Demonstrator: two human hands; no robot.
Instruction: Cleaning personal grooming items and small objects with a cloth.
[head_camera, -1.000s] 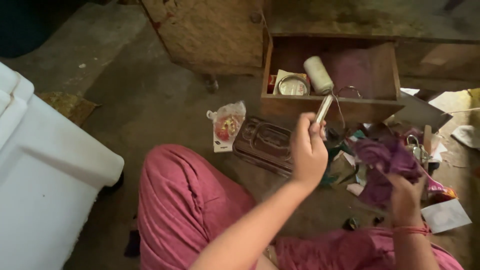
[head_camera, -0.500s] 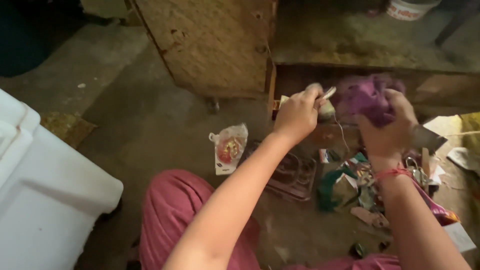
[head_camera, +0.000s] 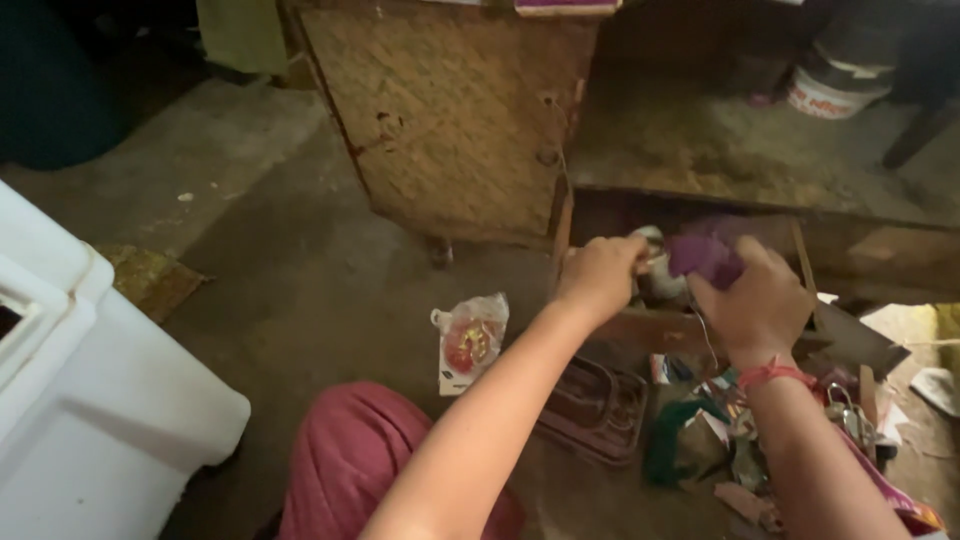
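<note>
The purple cloth (head_camera: 703, 256) is bunched into a wad and sits over the open wooden drawer (head_camera: 690, 330), at about two o'clock from the middle of the view; balled up like that, it fits the narrow drawer mouth.

At nine o'clock stands a white plastic bin (head_camera: 90, 420). Toward the centre, a small clear bag with red contents (head_camera: 470, 338) lies on the bare floor (head_camera: 280, 260), and a brown plastic tray (head_camera: 596, 408) lies just beside it at four o'clock.

The left hand (head_camera: 600, 272) hovers at the drawer's front edge, fingers curled tight into a fist. What it grips is mostly hidden; a pale rounded object, perhaps a spool (head_camera: 655, 272), shows just past the knuckles, and I cannot tell whether the hand holds it.

The right hand (head_camera: 752, 300) is clamped over the cloth from the near side, fingers wrapped round the wad. Below it, at five o'clock, lies a heap of scraps and paper (head_camera: 720, 450).
</note>
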